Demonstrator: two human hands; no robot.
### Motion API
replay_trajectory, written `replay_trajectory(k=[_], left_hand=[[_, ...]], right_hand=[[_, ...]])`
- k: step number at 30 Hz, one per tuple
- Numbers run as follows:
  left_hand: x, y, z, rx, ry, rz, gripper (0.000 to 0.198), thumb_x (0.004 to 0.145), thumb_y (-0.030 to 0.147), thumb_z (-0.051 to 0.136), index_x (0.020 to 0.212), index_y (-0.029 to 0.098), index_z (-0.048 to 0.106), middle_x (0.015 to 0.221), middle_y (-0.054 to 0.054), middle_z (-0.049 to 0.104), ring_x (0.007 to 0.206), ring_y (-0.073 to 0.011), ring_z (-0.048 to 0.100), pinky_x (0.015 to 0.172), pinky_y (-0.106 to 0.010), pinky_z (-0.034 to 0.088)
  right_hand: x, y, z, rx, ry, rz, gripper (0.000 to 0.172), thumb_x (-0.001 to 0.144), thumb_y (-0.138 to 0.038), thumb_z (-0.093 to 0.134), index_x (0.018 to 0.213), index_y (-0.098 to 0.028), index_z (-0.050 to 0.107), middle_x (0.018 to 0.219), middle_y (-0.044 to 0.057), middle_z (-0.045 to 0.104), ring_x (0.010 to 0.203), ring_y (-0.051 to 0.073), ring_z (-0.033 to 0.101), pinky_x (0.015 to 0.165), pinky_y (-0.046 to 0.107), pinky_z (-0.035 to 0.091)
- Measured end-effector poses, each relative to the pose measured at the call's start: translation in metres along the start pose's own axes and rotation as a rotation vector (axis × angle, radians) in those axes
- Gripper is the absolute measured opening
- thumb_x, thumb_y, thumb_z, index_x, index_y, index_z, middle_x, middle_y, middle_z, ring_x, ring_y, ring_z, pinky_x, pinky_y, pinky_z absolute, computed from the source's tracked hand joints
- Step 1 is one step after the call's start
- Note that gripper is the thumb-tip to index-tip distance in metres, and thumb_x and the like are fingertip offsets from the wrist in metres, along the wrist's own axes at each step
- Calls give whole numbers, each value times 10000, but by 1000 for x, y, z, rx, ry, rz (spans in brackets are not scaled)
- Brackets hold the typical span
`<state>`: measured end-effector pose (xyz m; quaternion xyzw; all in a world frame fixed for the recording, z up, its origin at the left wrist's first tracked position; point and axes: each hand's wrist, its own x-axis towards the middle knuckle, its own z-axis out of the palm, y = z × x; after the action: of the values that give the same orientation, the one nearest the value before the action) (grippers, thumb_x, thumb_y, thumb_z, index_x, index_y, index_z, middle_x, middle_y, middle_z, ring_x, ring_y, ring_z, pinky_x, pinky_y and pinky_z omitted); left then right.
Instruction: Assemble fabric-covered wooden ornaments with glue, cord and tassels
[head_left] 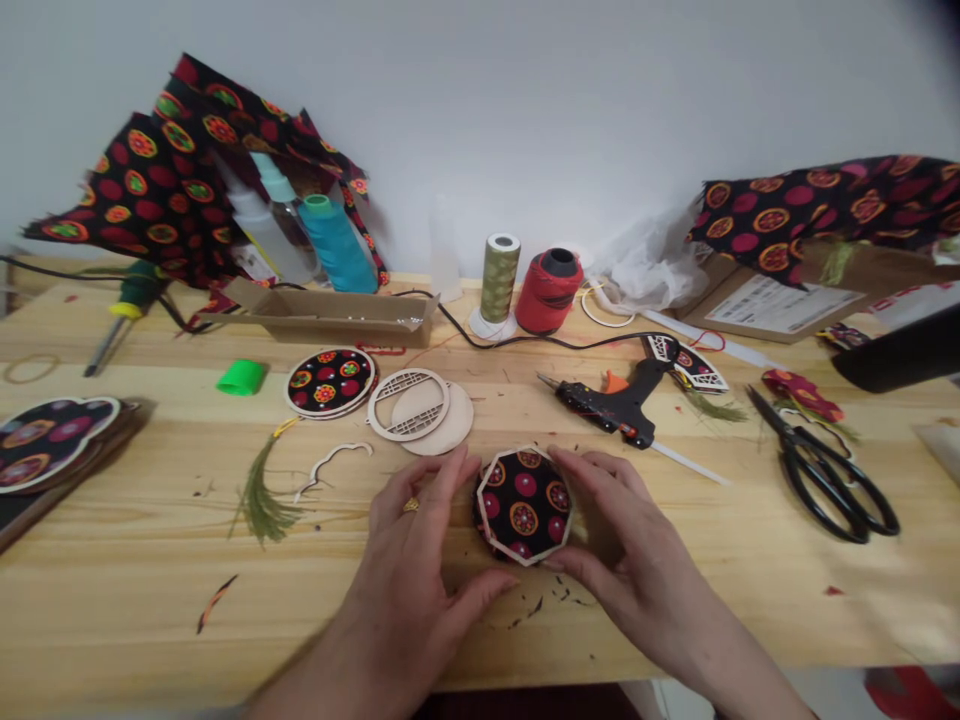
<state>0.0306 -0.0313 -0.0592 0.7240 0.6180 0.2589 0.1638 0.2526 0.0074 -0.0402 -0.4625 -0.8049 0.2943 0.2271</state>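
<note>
Left hand spread | right hand spread | both cupping fabric-covered octagonal wood frame

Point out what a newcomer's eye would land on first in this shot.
The eye goes first to the front centre of the wooden table, where the left hand and right hand grip an octagonal wood-framed piece of black patterned fabric. Just behind them lies a black and orange hot glue gun. At back left, crumpled black fabric with bright circles stands out against the white wall.
</note>
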Motion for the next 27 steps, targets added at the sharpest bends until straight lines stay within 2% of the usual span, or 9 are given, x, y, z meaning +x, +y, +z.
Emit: replay_trajectory(k=[5, 9, 15, 19, 21, 27], left_hand=[[0, -1, 1, 18, 0, 23, 929, 773, 386, 711, 1492, 299, 129, 1341, -62, 581, 1256, -308, 435, 1032, -500, 404], [-1, -3, 3, 34, 19, 42, 958, 752, 404, 728, 1495, 298, 132, 1333, -56, 588, 1248, -306, 438, 1029, -489, 405], [1, -2, 1, 44, 1, 63, 913, 765, 395, 714, 1486, 295, 162, 1345, -52, 583, 1263, -301, 423, 1041, -492, 387], [2, -1, 0, 55, -23, 68, 906, 770, 370, 714, 1484, 282, 163, 1348, -59, 582, 1276, -300, 408, 1055, -503, 369], [2, -2, 0, 53, -18, 68, 918, 759, 362, 723, 1484, 281, 166, 1353, -60, 579, 1269, -304, 410, 1053, -506, 370], [2, -4, 2, 64, -3, 80, 926, 731, 381, 736, 1480, 283, 202, 1380, -77, 554, 1275, -329, 414, 1050, -517, 368]], right_hand=[[1, 0, -1, -21, -26, -22, 657, 888, -213, 595, 1468, -284, 293, 1356, 85, 529, 1292, 268, 410, 1037, 498, 450], [2, -3, -6, -24, -97, -19, 662, 907, -195, 569, 1487, -282, 263, 1381, 82, 510, 1329, 265, 350, 1061, 501, 427], [6, -6, -17, -36, -163, -54, 632, 943, -221, 523, 1498, -295, 231, 1396, 74, 495, 1343, 230, 350, 1088, 470, 412], [2, -4, -20, -87, -127, -41, 760, 888, -260, 620, 1510, -305, 185, 1495, 64, 389, 1401, 253, 268, 1128, 509, 348], [0, -2, -19, -91, -111, -26, 820, 847, -275, 674, 1505, -300, 186, 1497, 70, 385, 1404, 269, 260, 1126, 525, 343], [-3, -2, -9, -52, -19, -14, 832, 789, -285, 735, 1466, -265, 252, 1397, 109, 448, 1315, 282, 372, 1087, 525, 384]])
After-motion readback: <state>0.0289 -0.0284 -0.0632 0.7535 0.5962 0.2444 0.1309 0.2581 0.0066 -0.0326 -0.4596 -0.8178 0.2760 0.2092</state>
